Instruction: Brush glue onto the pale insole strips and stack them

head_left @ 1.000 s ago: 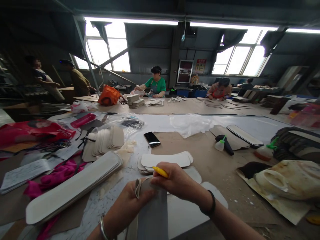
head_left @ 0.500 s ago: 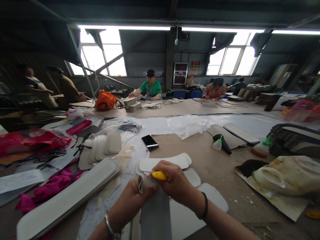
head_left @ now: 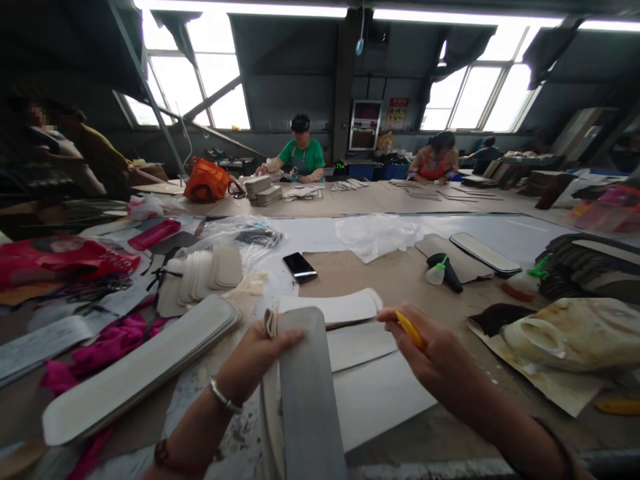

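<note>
Left hand (head_left: 261, 355) pinches a grey strip (head_left: 311, 400); right hand (head_left: 434, 348) clasps a yellow tool (head_left: 410, 329).

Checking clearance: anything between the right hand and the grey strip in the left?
Nothing visible. The right hand, holding a yellow tool, is apart from the grey strip; white pieces seen in the gap appear to lie lower.

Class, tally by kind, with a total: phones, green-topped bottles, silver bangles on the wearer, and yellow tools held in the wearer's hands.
Phone: 1
Green-topped bottles: 2
Silver bangle: 1
Yellow tool in right hand: 1
Total: 5
</note>
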The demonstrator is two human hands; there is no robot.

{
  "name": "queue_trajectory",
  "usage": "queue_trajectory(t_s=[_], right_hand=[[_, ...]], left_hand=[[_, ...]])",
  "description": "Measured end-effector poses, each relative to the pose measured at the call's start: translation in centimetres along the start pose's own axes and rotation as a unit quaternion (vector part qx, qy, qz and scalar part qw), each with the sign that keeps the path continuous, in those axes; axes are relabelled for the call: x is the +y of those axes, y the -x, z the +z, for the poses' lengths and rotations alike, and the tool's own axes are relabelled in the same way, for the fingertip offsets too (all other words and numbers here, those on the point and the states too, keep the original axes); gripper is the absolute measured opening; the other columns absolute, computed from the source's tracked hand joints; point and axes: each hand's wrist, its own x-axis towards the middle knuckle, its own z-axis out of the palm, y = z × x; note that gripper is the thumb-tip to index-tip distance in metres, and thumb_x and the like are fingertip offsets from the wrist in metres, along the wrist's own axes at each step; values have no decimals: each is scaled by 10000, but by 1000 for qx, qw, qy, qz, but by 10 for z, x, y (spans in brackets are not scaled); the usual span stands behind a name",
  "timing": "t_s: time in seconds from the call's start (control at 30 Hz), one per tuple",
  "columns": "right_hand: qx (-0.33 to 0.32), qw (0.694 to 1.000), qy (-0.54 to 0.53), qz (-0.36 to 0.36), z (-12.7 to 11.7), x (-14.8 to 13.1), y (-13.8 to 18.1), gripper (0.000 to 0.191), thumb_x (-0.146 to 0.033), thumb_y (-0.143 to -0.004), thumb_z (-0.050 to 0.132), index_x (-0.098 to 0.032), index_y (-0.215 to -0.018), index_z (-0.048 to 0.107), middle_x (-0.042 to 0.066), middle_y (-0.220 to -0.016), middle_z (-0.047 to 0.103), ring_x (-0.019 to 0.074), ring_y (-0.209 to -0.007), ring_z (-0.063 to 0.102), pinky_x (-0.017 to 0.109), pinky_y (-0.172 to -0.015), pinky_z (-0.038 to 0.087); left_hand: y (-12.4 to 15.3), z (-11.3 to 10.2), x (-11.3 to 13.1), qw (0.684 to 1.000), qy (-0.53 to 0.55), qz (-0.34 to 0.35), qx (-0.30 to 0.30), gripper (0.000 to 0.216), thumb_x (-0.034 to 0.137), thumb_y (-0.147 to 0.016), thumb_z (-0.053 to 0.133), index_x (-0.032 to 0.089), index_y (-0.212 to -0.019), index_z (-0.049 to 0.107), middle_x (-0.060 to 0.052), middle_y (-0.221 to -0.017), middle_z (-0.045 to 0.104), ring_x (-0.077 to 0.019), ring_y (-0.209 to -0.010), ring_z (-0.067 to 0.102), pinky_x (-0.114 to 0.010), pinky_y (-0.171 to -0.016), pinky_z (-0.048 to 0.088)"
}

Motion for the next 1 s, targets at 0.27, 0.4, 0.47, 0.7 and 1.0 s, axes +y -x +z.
queue_trajectory(t_s=[0.27, 0.4, 0.47, 0.7, 1.0], right_hand=[[-233, 943, 194, 141, -10, 38, 70, 184, -391, -772, 614, -227, -700, 570, 28, -640, 616, 184, -577, 556, 290, -557, 366], [-151, 978, 71, 126, 4, 14, 35, 231, -426, -770, 615, -219, -708, 532, -11, -641, 587, 138, -562, 525, 263, -556, 389], [-108, 988, 27, 108, 11, 0, 15, 228, -421, -802, 581, -211, -723, 543, -13, -652, 584, 130, -570, 523, 257, -563, 398], [-72, 993, -52, 74, 38, -27, -15, 389, -504, -711, 687, -195, -901, 548, -7, -764, 586, 142, -646, 534, 258, -590, 415], [44, 998, -26, 47, 50, -36, -10, 274, -319, -750, 674, -197, -929, 506, 44, -889, 582, 199, -795, 569, 327, -732, 450]], left_hand=[[-13, -4, -10, 997, 64, -27, 46, 326, 304, -600, 804, 109, -840, 702, -38, -768, 733, -170, -695, 649, -293, -674, 533], [-12, 3, -11, 999, 39, -33, 17, 290, 322, -605, 801, 122, -791, 706, -25, -731, 723, -156, -674, 628, -276, -660, 512], [-10, 5, -11, 999, 19, -30, -3, 279, 332, -604, 801, 132, -778, 711, -26, -737, 723, -153, -678, 619, -258, -643, 497], [3, 13, -2, 998, -49, -4, -38, 237, 355, -627, 756, 144, -720, 701, 0, -654, 679, -132, -608, 557, -231, -562, 441], [10, 17, 0, 995, -43, 9, -90, 300, 440, -711, 680, 158, -813, 694, -13, -736, 711, -167, -691, 609, -244, -615, 484]])
